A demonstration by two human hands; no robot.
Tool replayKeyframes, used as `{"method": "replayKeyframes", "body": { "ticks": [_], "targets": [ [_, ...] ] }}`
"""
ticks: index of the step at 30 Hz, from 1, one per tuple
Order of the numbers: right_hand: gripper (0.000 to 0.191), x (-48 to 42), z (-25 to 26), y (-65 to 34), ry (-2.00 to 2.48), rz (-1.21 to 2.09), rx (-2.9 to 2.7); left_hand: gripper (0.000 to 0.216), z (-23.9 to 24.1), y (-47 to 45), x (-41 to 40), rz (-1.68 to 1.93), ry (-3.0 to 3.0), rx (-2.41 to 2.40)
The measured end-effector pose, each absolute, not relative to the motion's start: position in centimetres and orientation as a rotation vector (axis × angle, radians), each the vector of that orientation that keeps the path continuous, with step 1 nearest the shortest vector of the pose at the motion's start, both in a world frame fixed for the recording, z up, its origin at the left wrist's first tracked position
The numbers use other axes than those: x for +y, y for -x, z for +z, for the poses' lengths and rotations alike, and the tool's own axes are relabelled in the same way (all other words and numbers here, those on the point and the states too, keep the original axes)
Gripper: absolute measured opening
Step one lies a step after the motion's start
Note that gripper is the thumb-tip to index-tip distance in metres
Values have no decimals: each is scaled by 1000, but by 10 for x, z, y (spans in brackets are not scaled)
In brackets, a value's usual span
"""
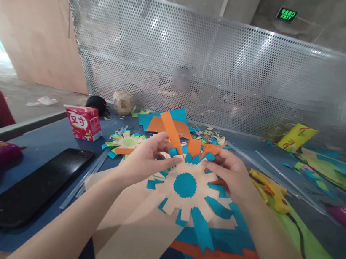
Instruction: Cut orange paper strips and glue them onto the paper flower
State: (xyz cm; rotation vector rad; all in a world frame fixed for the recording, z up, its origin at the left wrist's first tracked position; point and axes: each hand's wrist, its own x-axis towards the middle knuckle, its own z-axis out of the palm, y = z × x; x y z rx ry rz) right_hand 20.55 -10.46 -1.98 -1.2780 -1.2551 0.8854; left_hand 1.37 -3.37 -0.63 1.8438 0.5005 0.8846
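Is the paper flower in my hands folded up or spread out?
Spread out: the paper flower has strips fanning around its blue centre.

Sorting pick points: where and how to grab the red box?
Likely by its two upright sides, coming from above: the red box stands upright with flat faces, and nothing hangs over it. Avoid the back, where a dark round thing sits close. The left hand is nearer, but busy at the paper flower.

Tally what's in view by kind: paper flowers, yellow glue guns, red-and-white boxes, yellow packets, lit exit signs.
Paper flowers: 2
Yellow glue gun: 1
Red-and-white box: 1
Yellow packet: 1
Lit exit sign: 1
Total: 6
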Motion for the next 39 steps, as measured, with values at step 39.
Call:
{"method": "replayKeyframes", "body": {
  "ticks": [39],
  "targets": [
    [29,-106,-18,-204,1374,785,-1269,33,-16,-17,-30,962,-1888,633]
  ]
}}
